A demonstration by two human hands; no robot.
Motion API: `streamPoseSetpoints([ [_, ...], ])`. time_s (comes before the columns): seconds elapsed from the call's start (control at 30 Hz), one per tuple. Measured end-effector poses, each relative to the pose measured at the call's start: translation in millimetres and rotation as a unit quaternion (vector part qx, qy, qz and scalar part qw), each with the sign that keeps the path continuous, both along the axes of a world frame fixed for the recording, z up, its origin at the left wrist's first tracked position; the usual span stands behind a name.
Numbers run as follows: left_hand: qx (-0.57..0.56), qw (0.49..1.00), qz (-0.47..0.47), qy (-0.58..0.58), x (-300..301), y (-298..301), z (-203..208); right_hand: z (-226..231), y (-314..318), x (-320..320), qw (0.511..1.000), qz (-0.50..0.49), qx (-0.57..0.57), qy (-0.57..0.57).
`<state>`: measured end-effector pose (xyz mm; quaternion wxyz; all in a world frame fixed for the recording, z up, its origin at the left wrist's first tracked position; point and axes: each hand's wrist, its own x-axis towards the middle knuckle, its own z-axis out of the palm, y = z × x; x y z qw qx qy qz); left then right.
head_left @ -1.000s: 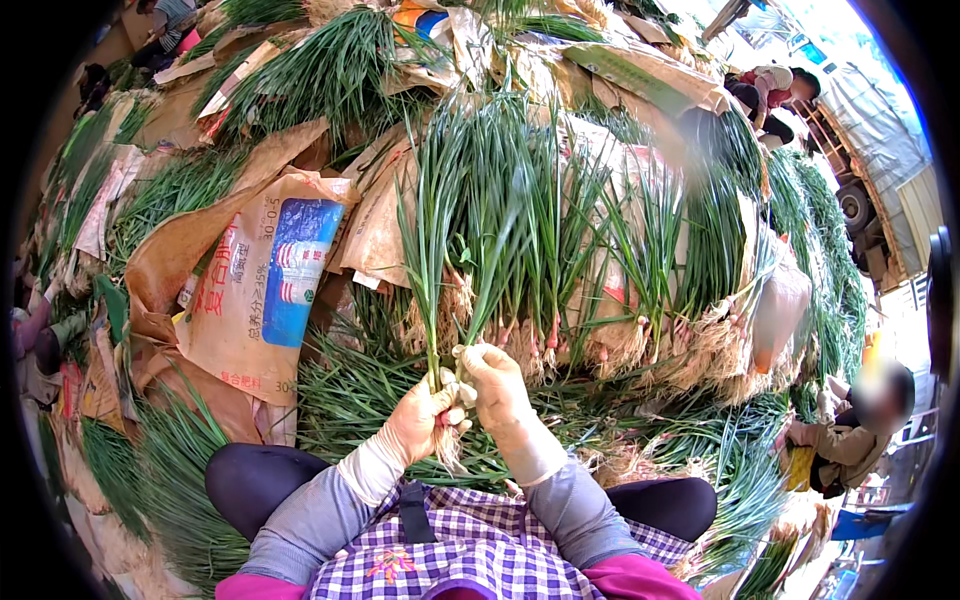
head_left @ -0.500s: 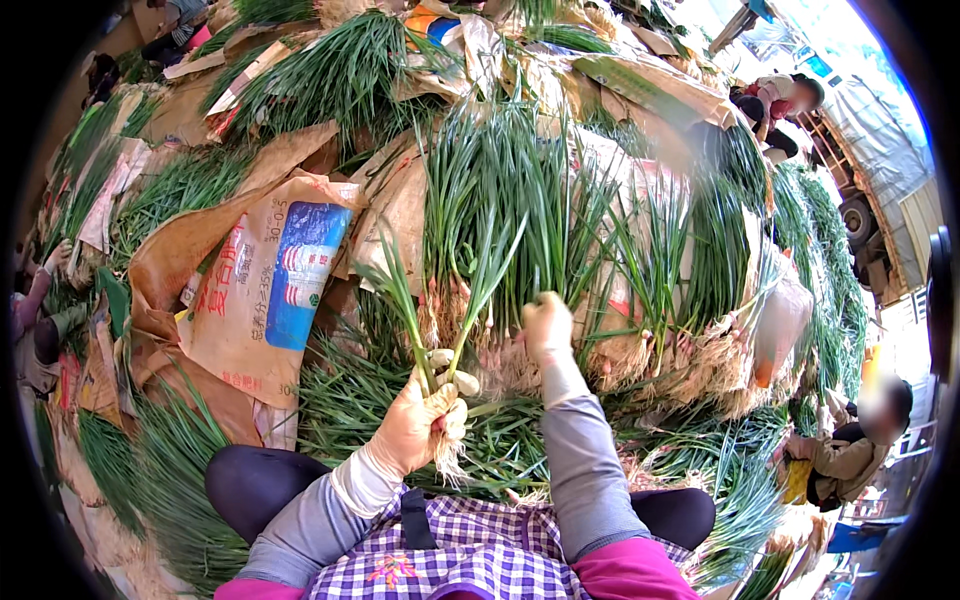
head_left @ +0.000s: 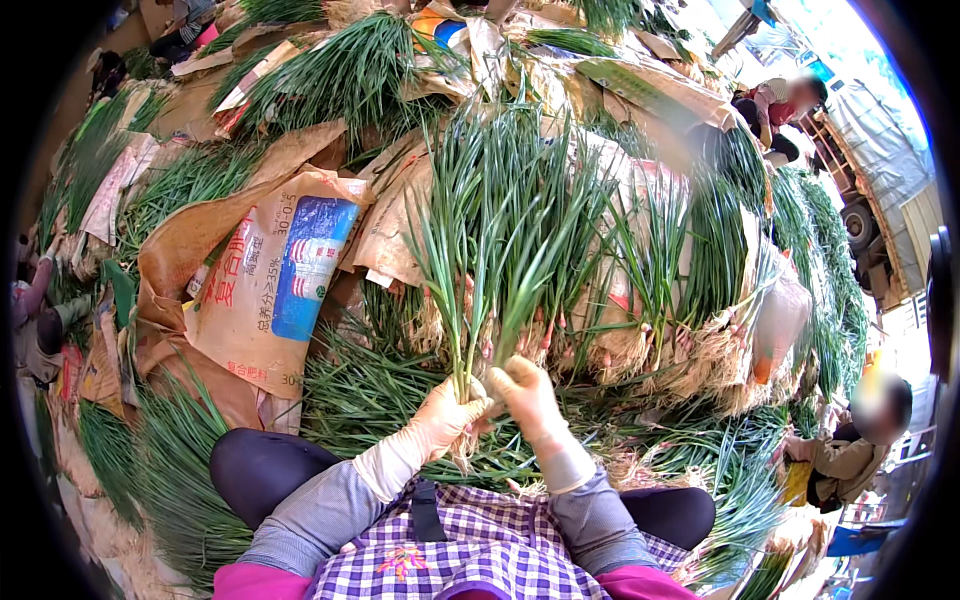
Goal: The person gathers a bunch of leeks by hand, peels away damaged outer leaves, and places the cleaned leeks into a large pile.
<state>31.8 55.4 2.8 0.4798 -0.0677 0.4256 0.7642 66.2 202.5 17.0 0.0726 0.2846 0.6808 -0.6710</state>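
To the lower right of the brown sack (head_left: 270, 285), the person's left grip (head_left: 442, 418) is closed around a bunch of green stalks (head_left: 461, 350), with the leaves fanning upward and the pale roots (head_left: 462, 455) hanging below the fist. A little farther right of the sack, the right grip (head_left: 530, 398) is pinched, thumb against fingers, on some blurred stalks (head_left: 510, 335) just beside the held bunch; the blur hides exactly where each fingertip presses. Directly right of the sack lies a row of similar greens (head_left: 515, 200), roots toward the person, and below and to the right of it spreads a loose heap of leaves (head_left: 370, 405). Well off to the sack's right sits a co-worker (head_left: 850, 455)

The stalks should be light, fairly firm near the base but limp and easily creased toward the tips, perhaps slick if damp. The best hold seems to be low on the pale shanks, just above the roots, with gentle pressure so that nothing bruises or slips
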Motion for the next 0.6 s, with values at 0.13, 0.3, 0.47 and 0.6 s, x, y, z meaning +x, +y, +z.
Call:
streamPoseSetpoints([
  [0.13, -0.074, 0.996, 0.018, 0.048, -5, -4, 4, -17, -14, -5, 0.987, -0.012, 0.15, 0.061],
  [0.3, -0.02, 0.988, 0.12, 0.095, -7, -12, 32, -46, 20, 21, 0.847, 0.267, 0.452, 0.082],
  [0.47, 0.014, 0.99, 0.101, 0.096, -18, -16, 25, -32, 35, 44, 0.651, 0.65, 0.355, -0.164],
  [0.6, -0.012, 0.997, 0.059, 0.044, -11, -9, 17, -42, 85, -21, 0.827, 0.14, 0.541, -0.055],
])
